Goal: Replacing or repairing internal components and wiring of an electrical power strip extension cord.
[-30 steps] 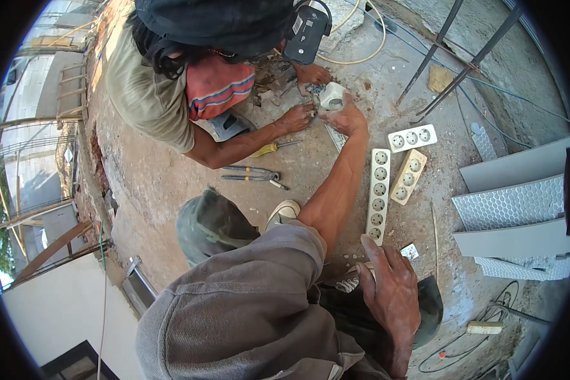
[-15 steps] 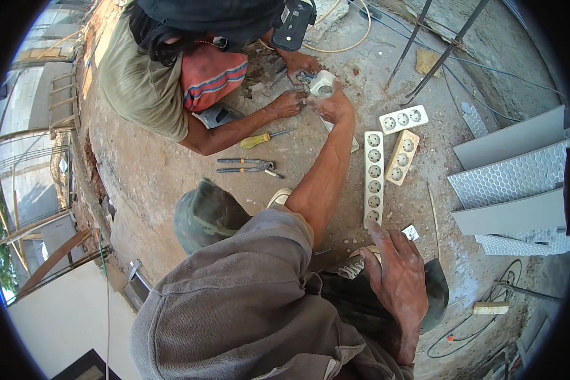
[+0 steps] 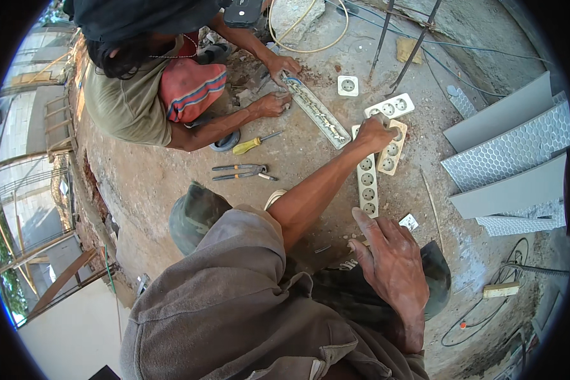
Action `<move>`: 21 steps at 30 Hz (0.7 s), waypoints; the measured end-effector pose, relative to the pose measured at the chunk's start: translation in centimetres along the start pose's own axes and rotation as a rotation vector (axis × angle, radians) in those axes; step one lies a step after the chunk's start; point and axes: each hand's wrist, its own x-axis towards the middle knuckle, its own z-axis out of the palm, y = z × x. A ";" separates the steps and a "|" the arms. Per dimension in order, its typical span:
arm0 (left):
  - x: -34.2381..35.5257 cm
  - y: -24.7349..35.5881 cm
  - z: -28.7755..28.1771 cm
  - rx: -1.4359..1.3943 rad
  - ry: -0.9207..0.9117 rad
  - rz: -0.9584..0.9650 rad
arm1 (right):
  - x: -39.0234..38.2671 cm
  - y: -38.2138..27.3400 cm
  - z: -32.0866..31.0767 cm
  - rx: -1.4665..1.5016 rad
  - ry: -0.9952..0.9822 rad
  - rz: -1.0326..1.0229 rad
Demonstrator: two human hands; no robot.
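Observation:
My left hand [image 3: 377,133] has curled fingers over the upper ends of a long white socket strip [image 3: 367,177] and a cream three-socket strip [image 3: 392,152]; what it grips is unclear. My right hand [image 3: 389,269] hovers at the lower right, fingers apart, below the long strip. An opened strip housing [image 3: 316,113] with metal parts inside lies left of my left hand, with a co-worker's hands [image 3: 278,68] at its far end. A square single socket [image 3: 348,85] and a white three-socket strip [image 3: 387,106] lie on the ground.
The crouching co-worker [image 3: 123,107] is at upper left, beside a yellow screwdriver [image 3: 247,144] and orange-handled pliers [image 3: 234,172]. Steel rods [image 3: 411,50] stand upper right. Grey panels [image 3: 494,107], honeycomb sheets [image 3: 506,145] and loose cables [image 3: 475,326] lie at right. Scaffolding [image 3: 31,209] is at far left.
My left hand has let go of the square socket, now lying on the ground, and moved right onto the socket strips. The opened housing is uncovered. The view has shifted slightly.

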 end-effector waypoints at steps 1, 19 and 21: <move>0.4 0.2 0.9 0.181 -0.004 0.064 | 0.1 -0.2 -0.2 -0.017 0.002 -0.015; -16.9 7.4 -9.8 1.094 -0.544 0.665 | -1.2 -0.1 -2.0 0.050 0.069 -0.028; -18.5 7.8 -10.4 1.080 -0.503 0.643 | -1.6 0.0 -2.0 0.026 0.103 -0.005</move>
